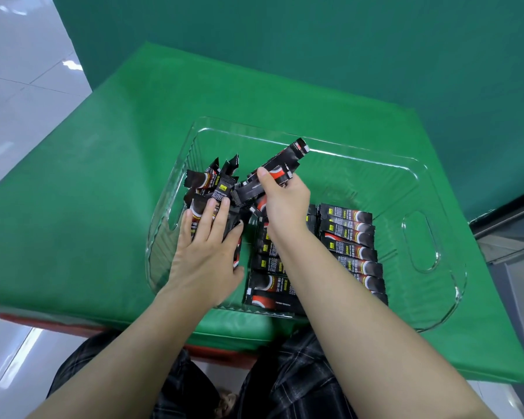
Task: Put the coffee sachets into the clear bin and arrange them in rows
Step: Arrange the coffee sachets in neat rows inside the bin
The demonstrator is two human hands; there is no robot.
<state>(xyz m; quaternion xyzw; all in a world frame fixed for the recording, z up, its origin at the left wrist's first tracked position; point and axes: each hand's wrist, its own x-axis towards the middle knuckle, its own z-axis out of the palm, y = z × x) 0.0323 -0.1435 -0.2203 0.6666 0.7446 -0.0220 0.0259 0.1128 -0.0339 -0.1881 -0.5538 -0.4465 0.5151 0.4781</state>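
Note:
A clear bin (436,189) with cut-out handles stands on a green cloth. Inside it, black coffee sachets with red and yellow print lie in two neat rows (350,243) at the near middle. A loose heap of sachets (215,182) sits in the bin's left part. My left hand (208,252) lies on that heap with fingers spread and straight, pressing the sachets down. My right hand (285,201) reaches over the rows and grips a small bunch of sachets (285,163), which stick up and to the right above the heap.
The green cloth (88,207) covers a table with a red edge at the near side. A green backdrop rises behind. White tiled floor shows at left. My legs in dark plaid trousers (300,379) are below the table edge. The bin's right part holds no sachets.

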